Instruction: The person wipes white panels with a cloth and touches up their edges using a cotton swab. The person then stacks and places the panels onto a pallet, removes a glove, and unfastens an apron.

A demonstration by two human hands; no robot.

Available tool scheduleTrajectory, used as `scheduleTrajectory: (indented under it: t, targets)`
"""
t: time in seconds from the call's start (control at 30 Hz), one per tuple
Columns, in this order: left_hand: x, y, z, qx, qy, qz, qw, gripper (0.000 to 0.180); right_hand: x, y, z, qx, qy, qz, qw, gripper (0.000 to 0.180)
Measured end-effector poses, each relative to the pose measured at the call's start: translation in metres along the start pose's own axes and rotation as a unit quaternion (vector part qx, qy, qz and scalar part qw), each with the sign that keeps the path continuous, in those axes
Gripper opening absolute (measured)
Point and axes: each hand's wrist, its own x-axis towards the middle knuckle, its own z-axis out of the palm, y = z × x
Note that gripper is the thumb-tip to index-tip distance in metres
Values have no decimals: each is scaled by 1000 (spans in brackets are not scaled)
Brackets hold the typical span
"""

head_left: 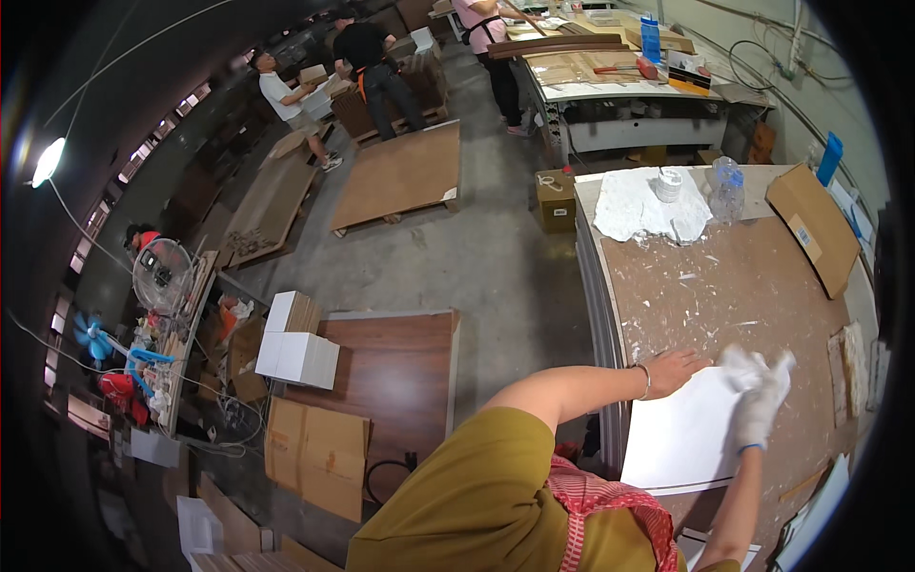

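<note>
A white flat panel (pixel 672 443) lies on the brown worktable (pixel 667 296) in front of me. My left hand (pixel 673 372), bare and with a bracelet at the wrist, rests flat on the panel's far left corner, fingers stretched out. Over the panel's far right part is my right hand (pixel 760 405) in a white knitted glove. Motion smears its fingers and a white shape beside them, so I cannot make out whether it holds a cloth.
Beyond the panel, a white jar (pixel 668 184) stands on a white cloth (pixel 629 205), near a clear plastic bottle (pixel 727 191). Bent cardboard (pixel 813 229) leans at the right. White boxes (pixel 297 357) sit on a brown board at left. Several people work farther off.
</note>
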Motion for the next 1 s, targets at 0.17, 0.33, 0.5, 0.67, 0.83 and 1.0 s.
scheduleTrajectory:
  t: [0.17,0.33,0.5,0.67,0.83,1.0]
  targets:
    - [9,6,-18,-94,11,-50,994,49,-5,10,-16,-45,-24,22,998,40]
    - [3,-5,-24,-190,94,-114,971,41,-111,-49,82,-394,-479,-185,762,37]
    - [7,-15,-2,-168,133,-80,974,40,-92,20,0,116,-248,93,957,46]
    - [2,-10,-1,-170,129,-87,973,38,-83,-19,41,260,-25,165,951,28]
    - [6,-17,4,-155,140,-92,974,37,-137,-45,85,-218,-459,-196,838,32]
    - [3,-9,-8,-138,120,-81,980,36,-103,0,-10,60,-204,195,957,44]
